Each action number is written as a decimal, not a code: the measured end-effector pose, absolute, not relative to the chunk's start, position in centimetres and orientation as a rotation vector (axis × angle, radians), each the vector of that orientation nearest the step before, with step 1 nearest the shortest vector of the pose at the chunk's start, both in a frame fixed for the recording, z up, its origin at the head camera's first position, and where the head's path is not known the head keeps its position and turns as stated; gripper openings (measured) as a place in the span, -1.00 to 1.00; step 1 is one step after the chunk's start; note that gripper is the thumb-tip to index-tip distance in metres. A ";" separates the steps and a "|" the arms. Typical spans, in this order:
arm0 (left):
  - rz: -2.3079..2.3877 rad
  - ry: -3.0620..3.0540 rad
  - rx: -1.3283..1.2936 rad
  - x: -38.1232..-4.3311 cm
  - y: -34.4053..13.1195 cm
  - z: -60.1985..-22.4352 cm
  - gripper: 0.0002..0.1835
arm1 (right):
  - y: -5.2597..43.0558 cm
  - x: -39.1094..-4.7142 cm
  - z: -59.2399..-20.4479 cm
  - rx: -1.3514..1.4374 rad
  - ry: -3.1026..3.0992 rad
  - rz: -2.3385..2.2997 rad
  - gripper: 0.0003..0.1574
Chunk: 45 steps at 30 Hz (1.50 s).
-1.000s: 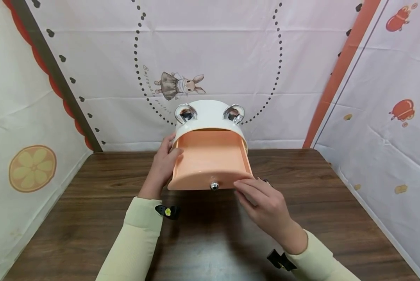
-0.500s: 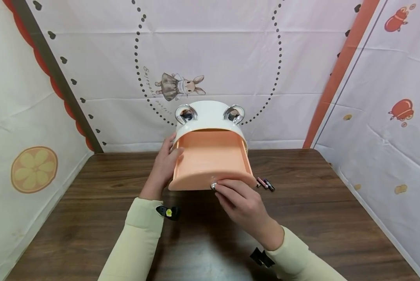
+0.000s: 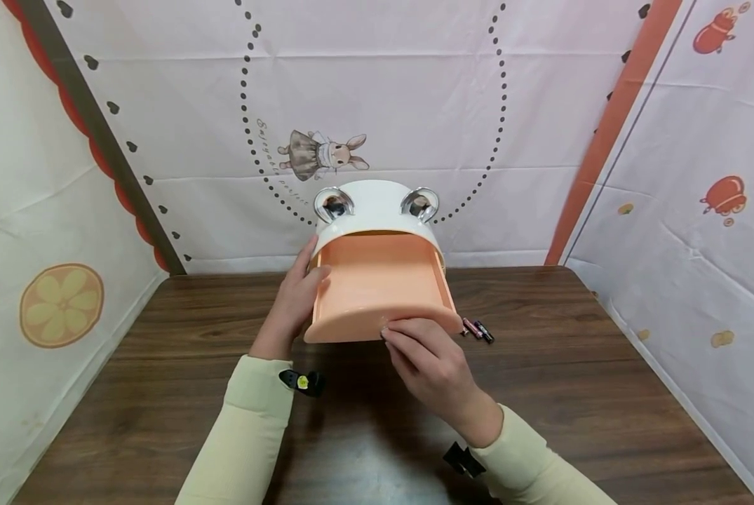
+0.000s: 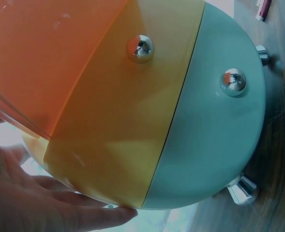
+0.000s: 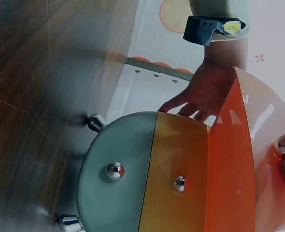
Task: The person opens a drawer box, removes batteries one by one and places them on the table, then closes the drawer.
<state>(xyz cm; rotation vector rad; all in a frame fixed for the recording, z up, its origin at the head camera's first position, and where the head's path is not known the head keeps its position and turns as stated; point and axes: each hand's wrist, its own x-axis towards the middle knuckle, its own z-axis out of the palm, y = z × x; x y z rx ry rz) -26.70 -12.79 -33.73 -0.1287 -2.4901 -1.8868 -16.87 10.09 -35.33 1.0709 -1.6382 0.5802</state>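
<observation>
A small rounded chest of drawers (image 3: 377,203) with a white top and two shiny frog-like eyes stands at the back of the table. Its top peach drawer (image 3: 383,273) is pulled out, and nothing is seen inside. My right hand (image 3: 436,365) pinches that drawer's silver knob, mostly hidden by the fingers. Against the chest's left side lies my left hand (image 3: 291,301), fingers extended along it and thumb by the drawer's edge. Below are a closed yellow drawer (image 4: 113,125) and a closed green drawer (image 4: 210,130), each with a silver knob.
Several small pink and black batteries (image 3: 478,330) lie on the wooden table (image 3: 560,393), right of the chest. Printed cloth walls (image 3: 377,91) enclose the back and both sides. Short silver legs (image 4: 243,189) hold the chest off the table.
My right hand has moved left from the drawer front's right end to its knob and taken hold of it, uncovering the batteries. The left hand and the drawer have barely moved.
</observation>
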 end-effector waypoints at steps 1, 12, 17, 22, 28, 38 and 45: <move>-1.875 -2.498 -0.131 -26.7 -12.8 -33.7 -0.29 | 10.1 -16.9 -35.3 1.068 -1.634 0.577 -0.81; -1.890 -2.459 -0.311 -26.8 -13.1 -34.1 -0.30 | 10.1 -18.2 -34.7 1.011 -1.658 0.583 -0.82; -1.930 -2.439 -0.332 -26.9 -13.2 -34.2 -0.33 | 9.9 -18.9 -34.7 0.979 -1.703 0.611 -0.78; -1.938 -2.430 -0.338 -26.9 -13.2 -34.1 -0.35 | 9.7 -19.9 -34.8 0.944 -1.733 0.613 -0.78; -1.981 -2.408 -0.353 -26.8 -13.3 -34.1 -0.37 | 9.4 -20.9 -34.5 0.920 -1.783 0.623 -0.71; -1.970 -2.421 -0.347 -26.8 -13.5 -34.4 -0.41 | 8.9 -22.9 -34.4 0.890 -1.837 0.615 -0.69; -1.951 -2.449 -0.337 -26.8 -13.5 -34.4 -0.42 | 8.9 -24.6 -34.3 0.878 -1.845 0.590 -0.68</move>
